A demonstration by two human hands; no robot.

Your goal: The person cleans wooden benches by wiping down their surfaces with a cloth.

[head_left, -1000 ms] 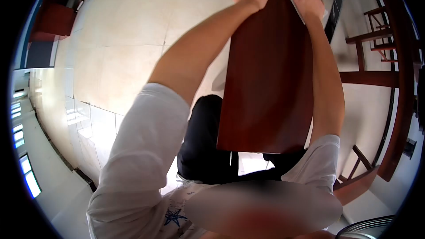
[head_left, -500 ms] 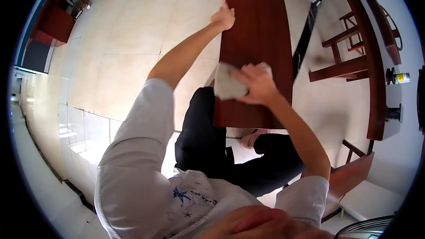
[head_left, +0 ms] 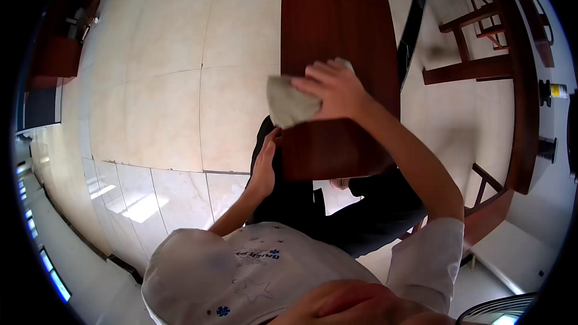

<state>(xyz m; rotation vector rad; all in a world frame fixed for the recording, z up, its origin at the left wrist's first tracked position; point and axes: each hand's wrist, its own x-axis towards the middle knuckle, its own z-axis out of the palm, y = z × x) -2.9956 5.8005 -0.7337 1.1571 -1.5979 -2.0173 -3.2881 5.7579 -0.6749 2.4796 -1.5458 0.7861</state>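
Note:
A greyish cloth (head_left: pixel 290 103) lies under my right hand (head_left: pixel 335 89), whose fingers are closed over it. Part of the cloth sticks out past the left edge of a long, dark red wooden bench (head_left: pixel 337 18). A small corner of it shows beyond my fingers. My left hand (head_left: pixel 264 165) is beside the bench's near left edge, close to my knee, with its fingers stretched out and nothing in them. Whether its fingertips touch the bench's side I cannot tell.
My legs in black trousers (head_left: pixel 289 204) are at the bench's near end. Along the right wall stands a wooden table (head_left: pixel 522 114) with stools (head_left: pixel 466 72) beside it. A black strip (head_left: pixel 415 24) runs across the tiled floor (head_left: pixel 162 114). A fan (head_left: pixel 500 313) shows at the bottom right.
My left hand has left the bench's far left edge and come back toward my body. My right hand and the cloth have shifted slightly left and away from me. The view has turned somewhat.

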